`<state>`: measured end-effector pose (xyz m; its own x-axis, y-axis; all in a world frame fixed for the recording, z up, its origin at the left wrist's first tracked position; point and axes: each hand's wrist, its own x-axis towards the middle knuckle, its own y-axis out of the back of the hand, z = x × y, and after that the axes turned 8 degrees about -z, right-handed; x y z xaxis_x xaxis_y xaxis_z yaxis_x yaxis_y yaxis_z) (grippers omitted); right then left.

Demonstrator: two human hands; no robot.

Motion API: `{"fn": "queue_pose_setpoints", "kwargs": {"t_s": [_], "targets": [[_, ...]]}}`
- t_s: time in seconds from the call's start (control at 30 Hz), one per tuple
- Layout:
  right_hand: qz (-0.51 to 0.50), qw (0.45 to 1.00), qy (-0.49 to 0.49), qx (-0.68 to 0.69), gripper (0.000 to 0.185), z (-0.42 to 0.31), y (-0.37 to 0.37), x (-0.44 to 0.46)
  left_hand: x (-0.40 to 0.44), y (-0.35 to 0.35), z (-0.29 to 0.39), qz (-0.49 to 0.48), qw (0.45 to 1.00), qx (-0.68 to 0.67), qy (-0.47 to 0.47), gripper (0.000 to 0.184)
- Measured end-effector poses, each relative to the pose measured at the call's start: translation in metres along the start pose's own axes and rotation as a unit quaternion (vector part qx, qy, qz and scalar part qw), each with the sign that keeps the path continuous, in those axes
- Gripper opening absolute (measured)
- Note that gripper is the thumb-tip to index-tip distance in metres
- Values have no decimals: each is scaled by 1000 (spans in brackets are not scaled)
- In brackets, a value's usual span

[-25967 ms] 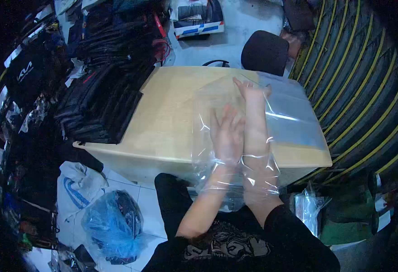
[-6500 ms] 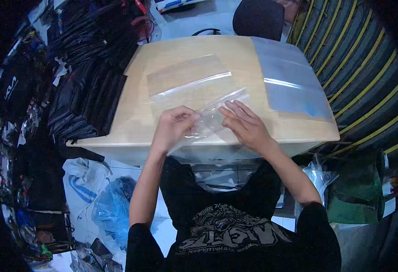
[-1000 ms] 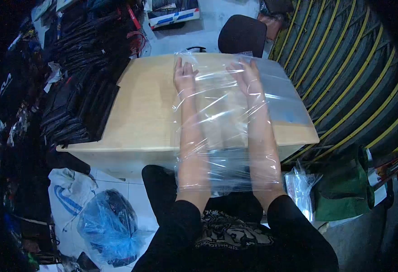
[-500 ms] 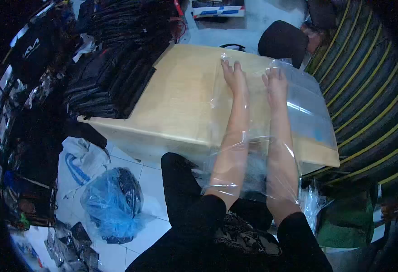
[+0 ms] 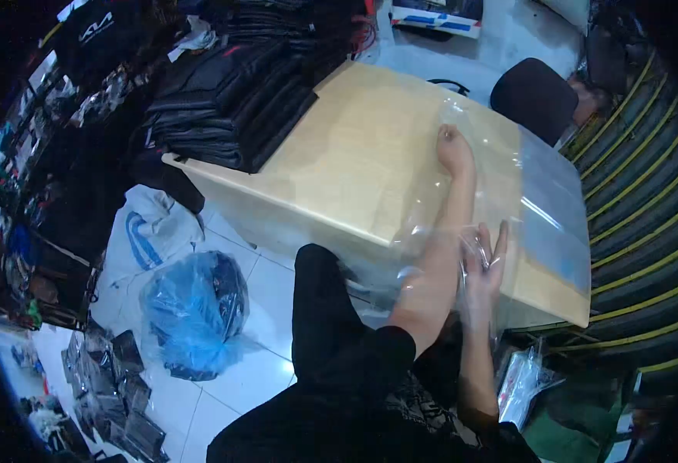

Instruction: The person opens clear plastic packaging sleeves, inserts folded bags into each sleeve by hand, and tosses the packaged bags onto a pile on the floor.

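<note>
Table (image 5: 347, 154) with a light wood-tone top supports a stack of folded black fabric items (image 5: 215, 108) at its left end and flat translucent plastic sheets (image 5: 555, 212) at its right. Between them, the clear plastic bag (image 5: 425, 210) extends over the near edge, sleeved around the left forearm. Inside it, the left hand (image 5: 453, 148) is curled nearly closed; the right hand (image 5: 484, 270) contacts the film beside that forearm, fingers parted, any pinch indeterminable.
</note>
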<state>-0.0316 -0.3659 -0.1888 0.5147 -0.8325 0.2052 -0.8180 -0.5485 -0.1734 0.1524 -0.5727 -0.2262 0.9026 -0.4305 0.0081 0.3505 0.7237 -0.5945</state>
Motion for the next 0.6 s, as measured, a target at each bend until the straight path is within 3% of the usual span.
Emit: {"fn": "queue_pose_setpoints", "kwargs": {"t_s": [0.03,0.1,0.13,0.2,0.23,0.3,0.33,0.37,0.4,0.43,0.47,0.53,0.57,0.6], "targets": [[-9,998,1,-62,79,-5,2,23,-1,-5,-15,22,998,26,-59,43],[-18,993,10,-116,83,-2,5,64,-23,3,1,-34,997,58,-40,46],[-20,994,19,-110,83,2,3,80,-54,19,51,-111,991,61,38,48],[-19,993,0,-120,79,-10,-6,112,-100,31,94,-180,978,74,81,54],[-27,992,-10,-124,76,-3,3,133,-116,35,97,-172,980,84,50,57],[-45,991,-23,-128,71,19,19,175,-135,48,109,-208,961,157,95,57],[-50,996,-22,-72,69,21,14,174,-141,59,115,-248,928,218,174,55],[-55,998,-25,-19,66,23,15,165,-155,78,100,-281,934,194,106,53],[-59,997,-25,35,64,24,16,156,-161,92,105,-333,914,208,98,52],[-102,993,-60,-7,64,11,10,134,-167,105,110,-384,892,220,88,50],[-135,987,-87,-2,64,9,13,106,-171,125,139,-448,840,268,146,49],[-198,970,-129,49,64,13,23,56,-163,158,161,-475,832,155,241,48],[-183,972,-142,39,55,7,26,37,-158,169,170,-486,820,99,284,47],[-169,973,-157,28,47,-8,26,19,-154,179,178,-498,819,125,255,47]]}}
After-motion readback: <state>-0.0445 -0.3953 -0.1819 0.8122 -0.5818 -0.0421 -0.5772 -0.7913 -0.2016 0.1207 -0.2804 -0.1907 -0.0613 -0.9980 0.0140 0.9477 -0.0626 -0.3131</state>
